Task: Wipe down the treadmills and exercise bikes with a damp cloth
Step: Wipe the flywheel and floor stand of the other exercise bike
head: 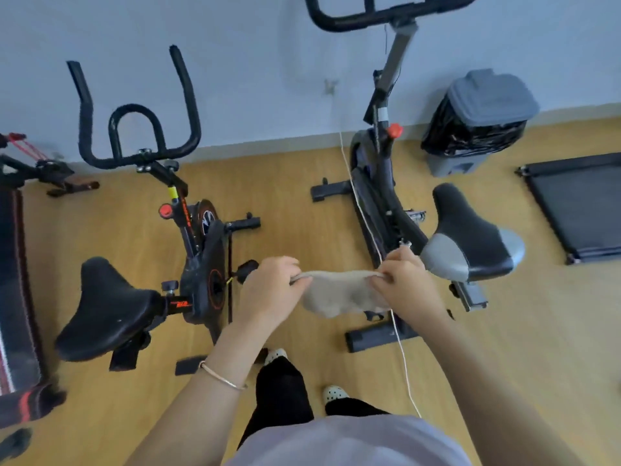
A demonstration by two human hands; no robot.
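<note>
Lilac fabric of the person's shirt (346, 442) fills the bottom edge, above black trousers (282, 395) and two white perforated clogs (275, 354) standing on the yellow wood-grain floor (295, 203). One thin metal bangle (221, 376) circles the left wrist.

Both bare forearms reach forward. The left hand (268, 290) and the right hand (408, 284) each have their fingers curled around an end of the one beige damp cloth (339, 295), which is pulled out between them and sags in the middle, held in the air between the two bikes and touching neither. One thin white cord (403, 358) hangs down past the right forearm.

Two exercise bikes stand ahead. The black bike with orange trim (201, 264) is on the left, with an all-black padded saddle (107, 307) and black looped handlebars (134, 129). The dark grey-framed bike (379, 196) is on the right, with a black saddle with grey panels (470, 237) just beside the right hand. Each bike carries one red knob, two in all.

Two flat black running belts lie at the sides: one with red and white stripes (13, 280) at the left edge, and one plain black (578, 203) at the right. Farther back, one grey lidded bin with a black liner (480, 122) stands against the pale blue wall (252, 62).
</note>
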